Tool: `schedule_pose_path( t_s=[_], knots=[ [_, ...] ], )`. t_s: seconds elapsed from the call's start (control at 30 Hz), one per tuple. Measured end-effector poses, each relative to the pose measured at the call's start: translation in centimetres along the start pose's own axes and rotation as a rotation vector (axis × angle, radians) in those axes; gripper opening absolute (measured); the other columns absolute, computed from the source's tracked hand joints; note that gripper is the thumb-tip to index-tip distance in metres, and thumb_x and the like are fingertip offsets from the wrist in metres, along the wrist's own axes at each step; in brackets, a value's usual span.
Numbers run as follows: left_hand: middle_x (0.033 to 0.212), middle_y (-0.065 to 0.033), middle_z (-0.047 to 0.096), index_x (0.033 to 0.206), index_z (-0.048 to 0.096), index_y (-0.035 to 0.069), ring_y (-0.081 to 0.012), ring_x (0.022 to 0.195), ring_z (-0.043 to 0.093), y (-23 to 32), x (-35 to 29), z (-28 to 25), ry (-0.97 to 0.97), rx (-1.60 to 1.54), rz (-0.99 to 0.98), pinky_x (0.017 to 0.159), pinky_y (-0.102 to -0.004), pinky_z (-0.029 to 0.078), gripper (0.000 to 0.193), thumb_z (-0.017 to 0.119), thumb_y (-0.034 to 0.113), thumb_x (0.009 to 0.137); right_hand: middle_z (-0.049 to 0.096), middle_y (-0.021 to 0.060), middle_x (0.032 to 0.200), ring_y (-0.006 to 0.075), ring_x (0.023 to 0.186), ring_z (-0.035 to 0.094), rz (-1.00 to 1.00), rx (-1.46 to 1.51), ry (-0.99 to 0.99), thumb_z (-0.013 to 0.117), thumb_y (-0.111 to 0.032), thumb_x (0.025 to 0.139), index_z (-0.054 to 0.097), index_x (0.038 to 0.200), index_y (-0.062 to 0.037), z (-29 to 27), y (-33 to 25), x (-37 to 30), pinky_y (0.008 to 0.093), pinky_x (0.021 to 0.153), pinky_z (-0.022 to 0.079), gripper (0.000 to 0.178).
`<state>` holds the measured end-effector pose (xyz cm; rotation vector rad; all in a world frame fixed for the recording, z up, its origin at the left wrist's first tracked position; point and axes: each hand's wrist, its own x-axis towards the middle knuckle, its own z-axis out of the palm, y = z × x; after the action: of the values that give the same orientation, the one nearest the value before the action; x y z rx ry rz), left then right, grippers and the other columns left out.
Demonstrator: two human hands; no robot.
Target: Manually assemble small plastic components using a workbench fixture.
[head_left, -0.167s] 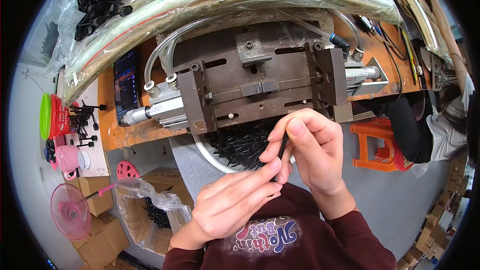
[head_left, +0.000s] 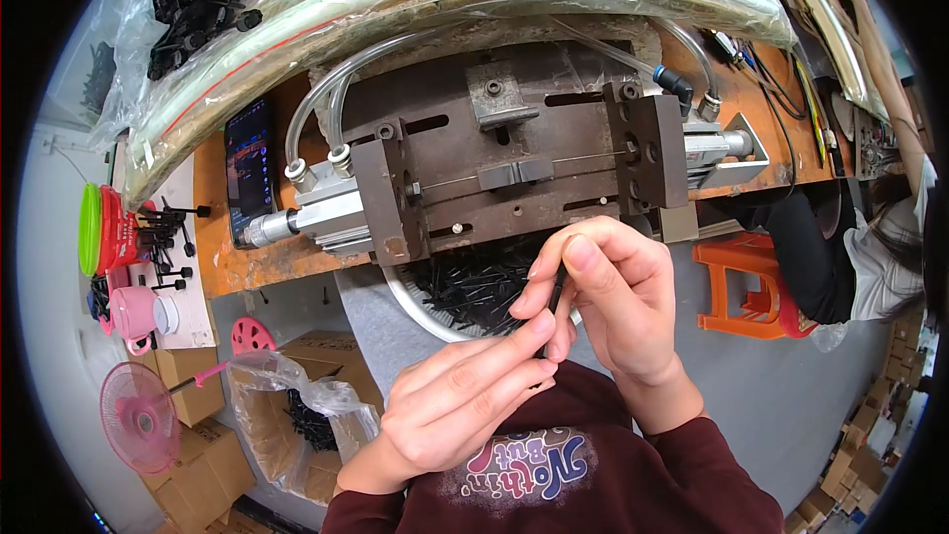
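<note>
A slim black rod-like part (head_left: 558, 291) is pinched between my two hands in front of my chest. My right hand (head_left: 630, 305) grips its upper end between thumb and fingers. My left hand (head_left: 460, 400) closes on the lower part, and those fingers hide much of it. Just beyond my hands sits a brown metal clamping fixture (head_left: 465, 208) with a small grey block (head_left: 515, 175) at its middle. Below its front edge, a white-rimmed basin (head_left: 402, 305) holds many thin black parts (head_left: 473, 284), partly hidden by my hands.
Air cylinders with clear hoses (head_left: 331, 89) flank the fixture on the wooden bench (head_left: 287, 272). A phone (head_left: 249, 173) lies at left. Bagged black parts (head_left: 203, 0) lie at the back. A plastic-lined carton (head_left: 331, 366), pink fan (head_left: 138, 418) and orange stool (head_left: 727, 282) stand around. Another person (head_left: 870, 257) is at right.
Both hands keep nearly the same place and grip. My right hand has shifted very slightly left with the black rod.
</note>
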<state>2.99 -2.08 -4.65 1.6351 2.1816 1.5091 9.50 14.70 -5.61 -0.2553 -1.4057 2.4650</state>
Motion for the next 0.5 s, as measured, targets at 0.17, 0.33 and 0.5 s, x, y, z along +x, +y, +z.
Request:
schedule_pose_path(
  t_s=[0.17,0.33,0.5],
  knots=[
    [0.113,-0.0166,0.069,0.094,0.073,-0.001,-0.025,0.086,0.07,-0.1,0.4,0.1,0.011,0.073,0.018,0.072,-0.032,0.057,0.033,0.084,0.004,0.063,0.07,0.0096,0.086,0.007,0.059,0.06,0.087,0.034,-0.027,0.057,-0.008,0.099,0.065,0.102,0.0047,-0.4,0.0,-0.1,0.0205,0.05,0.047,0.016],
    [0.114,-0.0195,0.068,0.094,0.071,-0.003,-0.0283,0.093,0.069,-1.0,2.1,1.0,0.033,0.208,0.038,0.078,-0.0337,0.057,0.031,0.08,0.001,0.064,0.069,0.0064,0.088,0.006,0.061,0.058,0.047,-0.256,0.126,0.064,-0.003,0.093,0.068,0.102,0.0027,-1.3,0.1,-0.5,0.0203,0.05,0.046,0.012],
    [0.12,-0.0173,0.066,0.094,0.069,-0.003,-0.0253,0.087,0.07,-2.9,3.3,2.7,0.074,0.413,0.027,0.075,-0.0326,0.056,0.024,0.075,0.004,0.071,0.069,0.0089,0.087,0.0085,0.061,0.058,-0.383,-0.939,0.222,0.071,0.001,0.083,0.07,0.103,-0.0001,-1.6,1.0,-1.4,0.021,0.051,0.045,0.019]
  ],
)
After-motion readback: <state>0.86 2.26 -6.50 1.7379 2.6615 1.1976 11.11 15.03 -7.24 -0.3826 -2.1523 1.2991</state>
